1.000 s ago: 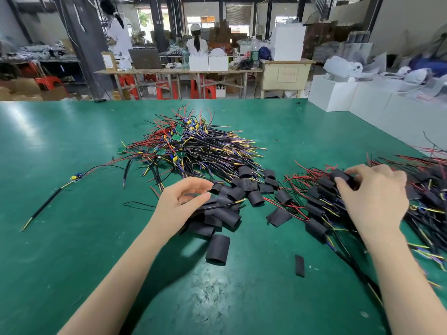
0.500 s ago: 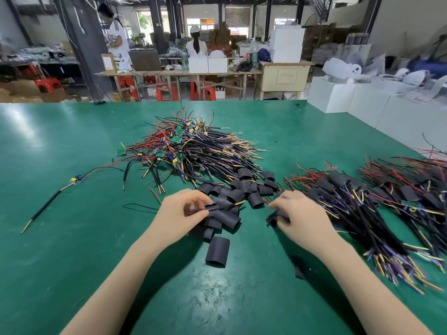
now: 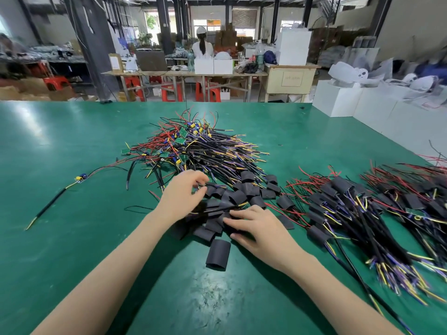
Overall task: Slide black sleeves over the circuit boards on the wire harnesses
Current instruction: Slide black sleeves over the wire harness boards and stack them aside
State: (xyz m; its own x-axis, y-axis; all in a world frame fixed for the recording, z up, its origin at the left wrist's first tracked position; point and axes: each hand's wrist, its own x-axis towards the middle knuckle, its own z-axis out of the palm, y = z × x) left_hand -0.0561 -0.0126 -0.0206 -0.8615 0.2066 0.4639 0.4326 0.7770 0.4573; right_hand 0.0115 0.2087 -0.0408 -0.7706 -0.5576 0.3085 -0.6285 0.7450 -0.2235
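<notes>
At table centre my left hand (image 3: pixel 182 198) pinches a harness wire (image 3: pixel 219 209) while my right hand (image 3: pixel 256 226) lies with fingers loosely spread on the loose black sleeves (image 3: pixel 238 198), with sleeved harnesses (image 3: pixel 362 213) heaped at three o'clock and bare-board ones (image 3: pixel 193 148) at twelve, so I judge roughly half remains.

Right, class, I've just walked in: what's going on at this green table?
A person is fitting black sleeves onto wire harnesses. The left hand holds a harness wire over the loose sleeves; the right hand rests on them, picking one. Unsleeved harnesses lie behind, sleeved ones to the right.
</notes>
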